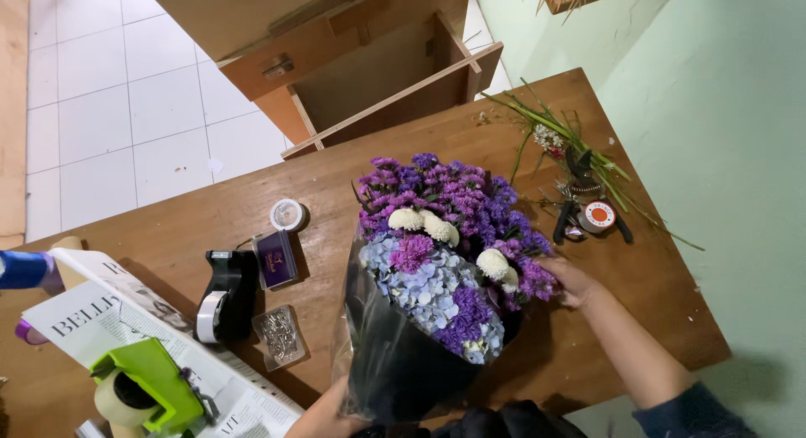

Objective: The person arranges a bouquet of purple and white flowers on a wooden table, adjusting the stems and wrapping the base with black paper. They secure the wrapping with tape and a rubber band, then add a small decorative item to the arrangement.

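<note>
— Nearest to us, our left hand (323, 414) has its fingers closed around the base of the bouquet (437, 278), low on the black wrapping (395, 362). We'd judge that grip is the anchor: firm enough to keep the stems from sliding, loose enough not to crush the wrap.

— And the right hand (569, 280)?

— It sits at the bouquet's right side, touching the purple statice just below a white chrysanthemum (494, 263). The fingers are tucked in among the blooms, so we cannot tell whether they are pinching a stem or just pressing.

— How do we handle that side well?

— Gently, we think. The blue hydrangea (420, 283) bruises easily, so we'd nudge the stems rather than the heads, and keep the bouquet tilted against the counter (655, 320) so its weight rests there.

— What lies around us?

— To the near left, a green tape dispenser (147, 388) on a printed paper sheet (92, 316). A little farther, a black tape dispenser (227, 291), a clear box of pins (280, 335), a small purple box (275, 258) and a round roll of tape (288, 215). All lie well apart from the flowers.

— And on the far right?

— The cutters (579, 199) lie among cut green stems (571, 148), with a round red-and-white tin (599, 215) just beside them. Farthest off, a wooden crate (378, 68) stands on the tiled floor (126, 110).
</note>
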